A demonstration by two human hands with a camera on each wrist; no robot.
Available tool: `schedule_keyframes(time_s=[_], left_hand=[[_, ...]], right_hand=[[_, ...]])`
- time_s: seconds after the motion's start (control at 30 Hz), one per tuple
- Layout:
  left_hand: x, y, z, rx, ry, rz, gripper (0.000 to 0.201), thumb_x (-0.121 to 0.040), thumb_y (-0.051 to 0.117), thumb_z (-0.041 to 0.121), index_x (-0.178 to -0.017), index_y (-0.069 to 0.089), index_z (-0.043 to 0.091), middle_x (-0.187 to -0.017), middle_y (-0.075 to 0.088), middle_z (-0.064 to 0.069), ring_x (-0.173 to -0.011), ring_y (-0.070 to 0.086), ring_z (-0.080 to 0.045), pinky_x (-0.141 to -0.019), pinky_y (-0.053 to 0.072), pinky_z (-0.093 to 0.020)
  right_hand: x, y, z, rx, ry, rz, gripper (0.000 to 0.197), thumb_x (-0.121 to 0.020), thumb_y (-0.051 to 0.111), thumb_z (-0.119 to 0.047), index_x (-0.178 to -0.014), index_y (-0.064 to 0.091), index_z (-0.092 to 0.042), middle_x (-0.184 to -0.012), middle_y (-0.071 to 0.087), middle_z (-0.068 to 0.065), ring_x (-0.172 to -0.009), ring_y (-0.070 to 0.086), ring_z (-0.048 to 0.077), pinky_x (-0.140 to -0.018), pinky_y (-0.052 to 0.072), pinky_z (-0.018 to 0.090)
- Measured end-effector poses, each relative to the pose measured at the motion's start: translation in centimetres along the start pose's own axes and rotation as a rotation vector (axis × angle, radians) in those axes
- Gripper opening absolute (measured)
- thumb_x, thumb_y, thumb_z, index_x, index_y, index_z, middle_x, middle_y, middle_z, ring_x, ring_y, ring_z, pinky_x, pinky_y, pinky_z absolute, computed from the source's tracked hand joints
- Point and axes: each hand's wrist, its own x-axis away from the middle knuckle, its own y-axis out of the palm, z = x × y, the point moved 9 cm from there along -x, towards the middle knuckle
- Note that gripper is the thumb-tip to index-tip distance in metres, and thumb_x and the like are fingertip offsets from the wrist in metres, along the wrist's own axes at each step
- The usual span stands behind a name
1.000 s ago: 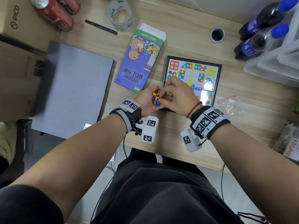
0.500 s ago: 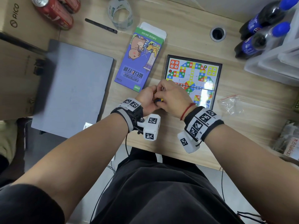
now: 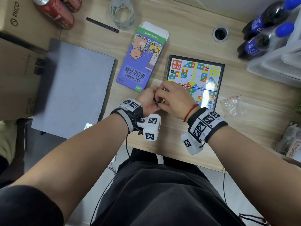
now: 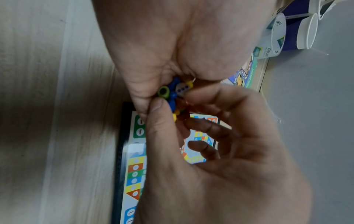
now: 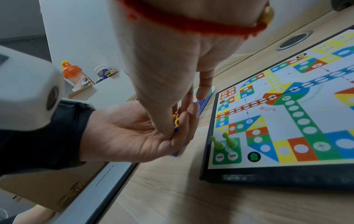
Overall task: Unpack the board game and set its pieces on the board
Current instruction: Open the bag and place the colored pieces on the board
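Observation:
The colourful game board (image 3: 210,74) lies open in its black frame, right of the purple game box (image 3: 143,62). My left hand (image 3: 147,101) is cupped palm up just left of the board's near corner and holds several small pieces (image 4: 172,97): blue, yellow and green pawns and a white die (image 4: 182,89). My right hand (image 3: 172,98) lies over that palm, its fingertips pinching into the pile at a green pawn (image 4: 163,91). Two green pawns (image 5: 223,141) stand on the board's green corner square.
A closed grey laptop (image 3: 73,88) lies to the left beside a cardboard box (image 3: 16,46). Red cans (image 3: 55,10), a tape roll (image 3: 122,13) and a black pen (image 3: 102,27) sit at the back. Cola bottles (image 3: 263,38), clear bins (image 3: 285,59) and an empty plastic bag (image 3: 231,105) are on the right.
My right hand has closed down over my left palm, so the pieces that showed between the hands are now mostly covered. Both hands stayed by the board's near left corner.

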Motion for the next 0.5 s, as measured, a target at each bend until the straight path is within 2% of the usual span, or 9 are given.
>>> schedule_keyframes(time_s=[0.07, 0.13, 0.2, 0.27, 0.33, 0.4, 0.5], left_hand=[[-0.2, 0.1, -0.1, 0.008, -0.004, -0.006, 0.033, -0.100, 0.029, 0.012, -0.086, 0.059, 0.008, -0.073, 0.062, -0.010, -0.070, 0.061, -0.020, -0.051, 0.054, -0.026], [-0.2, 0.2, -0.2, 0.001, 0.002, 0.003, 0.032, -0.100, 0.030, 0.013, -0.085, 0.058, 0.009, -0.075, 0.061, -0.010, -0.070, 0.060, -0.020, -0.050, 0.053, -0.025], [-0.3, 0.2, -0.3, 0.005, -0.005, 0.005, 0.031, -0.100, 0.030, 0.011, -0.084, 0.057, 0.009, -0.075, 0.061, -0.010, -0.067, 0.061, -0.020, -0.050, 0.052, -0.024], [-0.1, 0.5, -0.3, 0.026, -0.018, -0.011, 0.032, -0.100, 0.029, 0.012, -0.084, 0.056, 0.009, -0.069, 0.064, -0.009, -0.057, 0.065, -0.017, -0.048, 0.051, -0.023], [0.2, 0.6, -0.1, 0.045, -0.025, -0.010, 0.033, -0.102, 0.028, 0.014, -0.085, 0.056, 0.009, -0.062, 0.066, -0.007, -0.050, 0.065, -0.015, -0.046, 0.050, -0.021], [0.4, 0.5, 0.1, 0.061, -0.026, -0.005, 0.031, -0.102, 0.029, 0.017, -0.094, 0.058, 0.008, -0.072, 0.067, -0.009, -0.059, 0.068, -0.016, -0.049, 0.052, -0.023], [0.7, 0.2, 0.3, 0.076, -0.029, 0.006, 0.029, -0.101, 0.031, 0.018, -0.108, 0.057, 0.006, -0.088, 0.063, -0.012, -0.075, 0.068, -0.021, -0.058, 0.056, -0.029]], right_hand=[[0.0, 0.2, 0.3, 0.012, 0.018, -0.006, 0.017, -0.074, 0.071, -0.022, -0.089, 0.066, -0.018, -0.099, 0.055, 0.005, -0.085, 0.053, 0.028, -0.069, 0.044, 0.035], [-0.1, 0.3, 0.4, 0.032, 0.030, -0.014, 0.020, -0.073, 0.072, -0.023, -0.092, 0.068, -0.017, -0.101, 0.056, 0.006, -0.087, 0.054, 0.029, -0.069, 0.045, 0.036], [-0.3, 0.3, 0.3, 0.051, 0.024, -0.009, 0.016, -0.073, 0.071, -0.022, -0.088, 0.069, -0.016, -0.099, 0.056, 0.006, -0.087, 0.053, 0.029, -0.068, 0.042, 0.034], [-0.3, 0.3, 0.1, 0.073, 0.002, 0.003, 0.012, -0.075, 0.068, -0.021, -0.086, 0.069, -0.016, -0.097, 0.056, 0.006, -0.086, 0.052, 0.029, -0.066, 0.035, 0.031], [-0.3, 0.1, 0.0, 0.061, -0.012, 0.025, 0.011, -0.077, 0.067, -0.021, -0.087, 0.069, -0.017, -0.097, 0.056, 0.005, -0.087, 0.052, 0.027, -0.068, 0.034, 0.031], [-0.3, -0.2, 0.1, -0.010, -0.013, 0.064, 0.011, -0.078, 0.069, -0.022, -0.088, 0.069, -0.017, -0.098, 0.058, 0.004, -0.089, 0.052, 0.026, -0.071, 0.038, 0.032], [-0.4, -0.8, 0.2, -0.206, 0.022, 0.117, 0.012, -0.078, 0.072, -0.021, -0.090, 0.070, -0.018, -0.095, 0.063, -0.001, -0.089, 0.053, 0.021, -0.076, 0.039, 0.028]])
